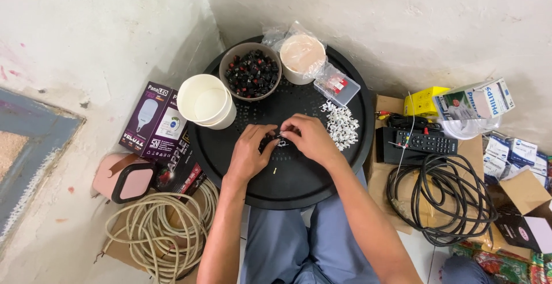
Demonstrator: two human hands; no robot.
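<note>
Head view showed left hand [249, 149] and right hand [309, 137] together pinching a small clip [280, 142] over the round black tray [299, 180].

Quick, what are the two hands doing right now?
Left hand: closed, pinching a small dark part.
Right hand: closed, fingertips on a small white clip beside it.

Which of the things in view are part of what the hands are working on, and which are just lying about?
In hand:
left hand and right hand, together on a small black part
pile of white clips
bowl of black and red parts
black round tray

Lying about:
remote control
black cable coil
white cable coil
bulb box
</note>
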